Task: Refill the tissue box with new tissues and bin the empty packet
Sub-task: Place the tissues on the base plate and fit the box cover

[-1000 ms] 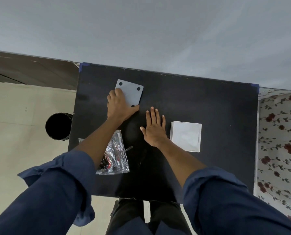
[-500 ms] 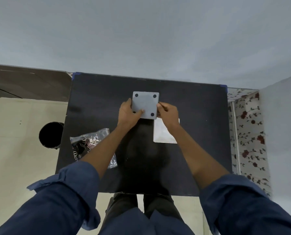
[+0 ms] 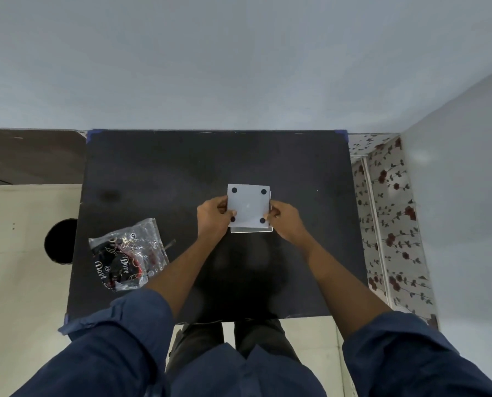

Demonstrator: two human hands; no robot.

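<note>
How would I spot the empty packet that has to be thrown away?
Start at the black table and go to its near left part, left of the person's left hand. The packet lies there crumpled: clear shiny plastic with dark print, unlike the plain white panel held in both hands.

Black table [image 3: 159, 173] against a pale grey wall [image 3: 239, 61]; cream floor [image 3: 13, 282], rose-patterned surface [image 3: 393, 224] alongside.

Navy sleeves [image 3: 119, 333] rolled to the elbows, forearms bare, dark trousers [image 3: 227, 339]
</note>
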